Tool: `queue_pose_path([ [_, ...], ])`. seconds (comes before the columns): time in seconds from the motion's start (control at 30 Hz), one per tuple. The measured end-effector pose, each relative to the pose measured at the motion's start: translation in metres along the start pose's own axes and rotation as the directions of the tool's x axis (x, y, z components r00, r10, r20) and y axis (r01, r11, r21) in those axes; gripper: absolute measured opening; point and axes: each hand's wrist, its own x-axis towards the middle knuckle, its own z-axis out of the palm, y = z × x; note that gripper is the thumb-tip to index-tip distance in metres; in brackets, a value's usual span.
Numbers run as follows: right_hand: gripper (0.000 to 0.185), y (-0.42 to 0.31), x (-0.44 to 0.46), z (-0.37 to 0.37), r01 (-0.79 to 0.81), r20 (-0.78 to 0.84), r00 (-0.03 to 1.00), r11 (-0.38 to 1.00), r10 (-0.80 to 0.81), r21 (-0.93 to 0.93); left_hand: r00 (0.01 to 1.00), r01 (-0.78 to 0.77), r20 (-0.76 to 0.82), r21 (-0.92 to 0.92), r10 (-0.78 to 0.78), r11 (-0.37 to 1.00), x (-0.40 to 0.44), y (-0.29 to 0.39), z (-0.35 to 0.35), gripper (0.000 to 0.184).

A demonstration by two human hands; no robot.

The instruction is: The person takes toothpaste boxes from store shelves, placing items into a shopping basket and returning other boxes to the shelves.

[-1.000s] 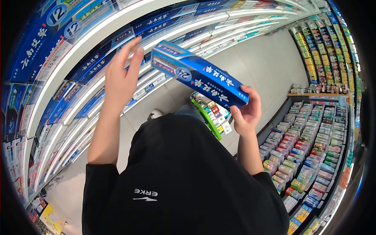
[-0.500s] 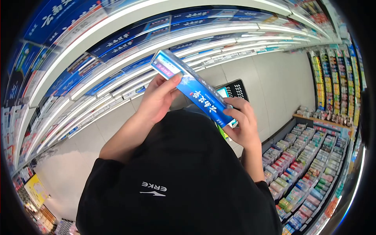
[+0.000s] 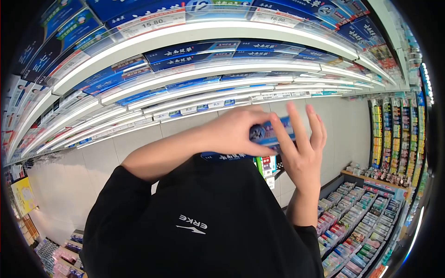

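My left hand (image 3: 241, 132) is wrapped round a blue toothpaste box (image 3: 266, 133), whose end points right between my hands. Part of the box shows below my left wrist; the rest is hidden by the hand. My right hand (image 3: 301, 148) is beside that end with its fingers spread, the index finger in front of the box. Motion blurs the box and fingertips, so I cannot tell whether the right fingers press on it. Beneath the hands, a device with a lit screen (image 3: 268, 166) is partly covered.
Lit shelves (image 3: 199, 34) of blue toothpaste boxes (image 3: 190, 51) with price tags (image 3: 153, 24) rise in front. A low bin (image 3: 345, 172) of small packages stands at the right, before racks of packaged goods (image 3: 394, 139). Pale floor tiles (image 3: 338, 125) lie below.
The box has turned from a long slanted view to nearly end-on. My left hand has moved right around it. The right hand's fingers have spread off its lower end. The view has shifted.
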Motion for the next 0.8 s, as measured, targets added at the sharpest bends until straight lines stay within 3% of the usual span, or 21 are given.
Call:
queue_pose_path([
  [0.03,0.034,0.000,0.005,-0.005,-0.001,0.095,0.996,1.000,0.003,-0.022,0.999,-0.028,-0.045,0.021,0.029,0.999,0.000,-0.005,0.008,0.066],
  [0.17,0.030,0.017,-0.016,0.002,-0.045,0.098,0.995,0.994,0.035,0.096,0.998,0.053,0.025,0.054,-0.054,0.997,-0.012,-0.006,-0.005,0.067],
  [0.33,0.039,0.033,-0.048,0.022,-0.145,-0.101,0.982,0.979,0.160,0.144,0.949,0.271,0.106,0.214,-0.298,0.938,-0.044,-0.005,-0.035,0.070],
  [0.53,0.049,0.000,-0.024,0.026,-0.250,0.134,0.958,0.967,0.254,-0.044,0.941,0.326,-0.033,0.354,-0.337,0.877,-0.039,-0.019,-0.034,0.072],
  [0.63,0.051,-0.006,-0.020,0.047,-0.169,0.140,0.979,0.975,0.148,0.146,0.944,0.327,-0.154,0.352,-0.291,0.877,-0.034,-0.028,-0.028,0.074],
  [0.8,0.043,0.001,-0.021,0.058,-0.032,0.000,0.999,0.999,0.032,0.041,0.916,0.398,-0.068,0.277,-0.395,0.875,-0.029,-0.015,-0.042,0.086],
])
